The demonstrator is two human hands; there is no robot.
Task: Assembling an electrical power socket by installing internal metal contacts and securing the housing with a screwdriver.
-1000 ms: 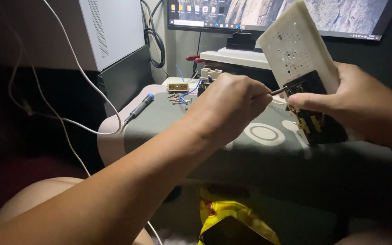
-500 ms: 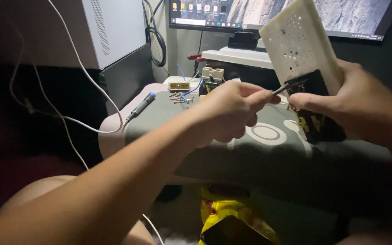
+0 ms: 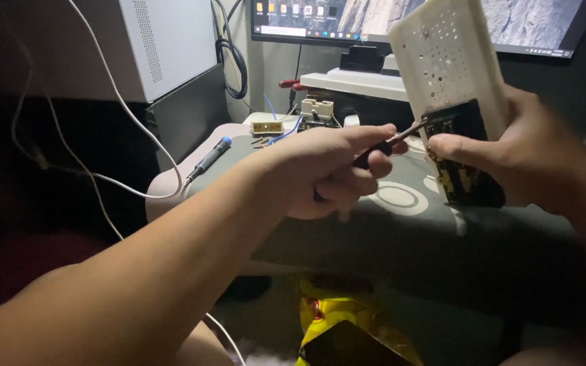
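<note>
My left hand (image 3: 327, 173) is closed around a small dark-handled screwdriver (image 3: 388, 144) whose metal tip reaches the dark circuit board (image 3: 466, 159). My right hand (image 3: 510, 152) grips that board together with the cream perforated plastic cover (image 3: 445, 57) it sits in, holding it upright and tilted above a grey-green cushion (image 3: 401, 230). The right thumb rests on the board's left edge, just below the screwdriver tip.
A blue-tipped screwdriver (image 3: 210, 157) lies at the cushion's left end, with small cream parts (image 3: 267, 127) and blue wire behind it. A white computer case (image 3: 171, 44) stands at left, a monitor (image 3: 374, 20) behind. White cables (image 3: 113, 179) hang left. Yellow packaging (image 3: 337, 318) lies below.
Both hands and the cover have shifted slightly; the screwdriver tip stays at the board's upper left corner and the left fingers have turned around the handle.
</note>
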